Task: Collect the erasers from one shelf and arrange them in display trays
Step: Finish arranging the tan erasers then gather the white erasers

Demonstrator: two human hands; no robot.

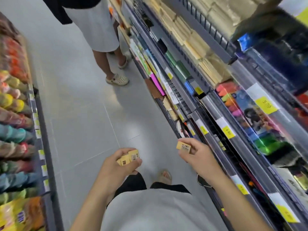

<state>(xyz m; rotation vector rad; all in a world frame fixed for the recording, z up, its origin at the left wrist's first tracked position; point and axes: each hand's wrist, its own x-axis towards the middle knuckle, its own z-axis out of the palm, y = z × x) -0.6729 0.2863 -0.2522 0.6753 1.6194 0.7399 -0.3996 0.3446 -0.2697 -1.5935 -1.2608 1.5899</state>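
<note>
My left hand (116,169) grips a small stack of tan boxed erasers (129,157) with barcode labels, held over the aisle floor in front of my body. My right hand (196,157) pinches another tan eraser box (183,147) between thumb and fingers, close to the front edge of the stationery shelves (216,127) on the right. Both hands are at about the same height, a short gap apart. I cannot make out any display tray; the picture is blurred.
Another person (100,30) in a pale skirt and sandals stands up the aisle by the right shelves. Shelves of colourful packs (15,114) line the left. Grey floor (80,105) runs between. Yellow price tags (265,104) mark the right shelf rails.
</note>
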